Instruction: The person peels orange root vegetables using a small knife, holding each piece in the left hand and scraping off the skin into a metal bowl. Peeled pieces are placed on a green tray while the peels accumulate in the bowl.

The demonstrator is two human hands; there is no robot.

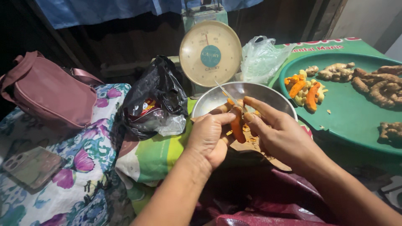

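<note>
Two bare hands meet at the centre of the frame over a round shiny metal bowl [268, 94]: the left hand [209, 138] is closed around a long orange peeled root [238, 125], thumb and fingers pinching its upper end, while the right hand [276, 134] grips a thin silver-bladed knife [228, 95] whose blade slants up toward the middle of the frame, above the root. The likeliest mishap, as I judge it, is the blade slipping off the smooth, curved root and into the left thumb, since the fingers of both hands crowd close beside the edge; a wet peeled surface could also let the root twist out of the pinch and drop short of the bowl. What the bowl holds is mostly hidden behind the hands, though orange scraps show on brown paper [251, 146] just below them. At the right of the frame a large round green tray [351, 121] carries a small heap of orange and pale yellow peeled pieces [305, 88] and several knobbly brown unpeeled roots [377, 83]. A crumpled black plastic bag [155, 100] sits left of the bowl, a clear plastic bag [261, 56] beside the cream-faced dial scale [210, 53], and a pink handbag [46, 92] at upper left; their contents cannot be seen.
</note>
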